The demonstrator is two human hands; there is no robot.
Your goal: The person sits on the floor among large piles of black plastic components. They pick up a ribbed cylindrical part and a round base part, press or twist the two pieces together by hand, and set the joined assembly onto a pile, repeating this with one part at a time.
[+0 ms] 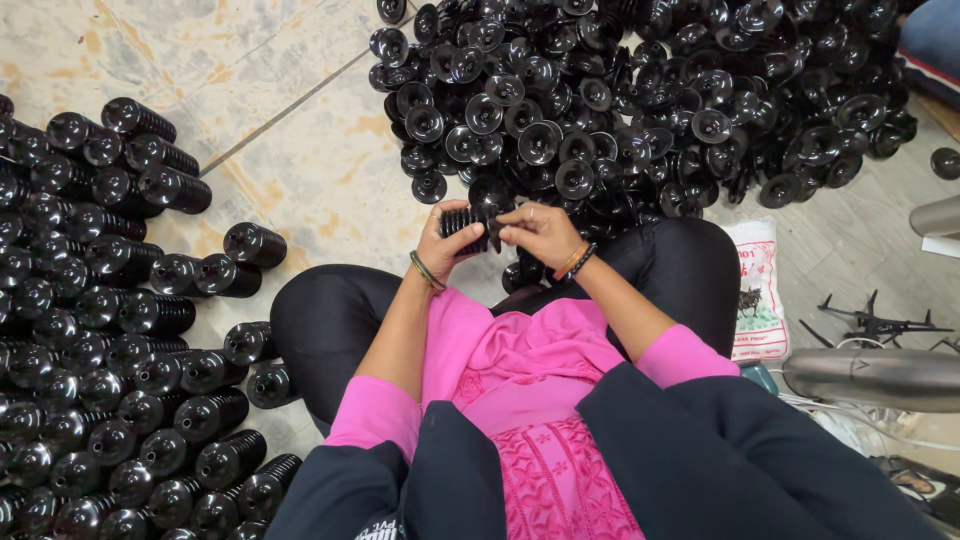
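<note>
Over lap, just short of loose pile: ribbed black stack held crosswise, long axis left-right. Left hand wrapped round left end; right hand pinching right end, fingertips closed. Finished stacks lying well left.

loose pile ahead; stacked rows left — bare floor between

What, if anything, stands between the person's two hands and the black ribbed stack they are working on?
Nothing visible does. The left hand grips the black ribbed stack directly, and the right hand touches its end with its fingertips. The loose pile of black cups lies beyond the hands, and the finished stacks lie off to the left side.
</note>
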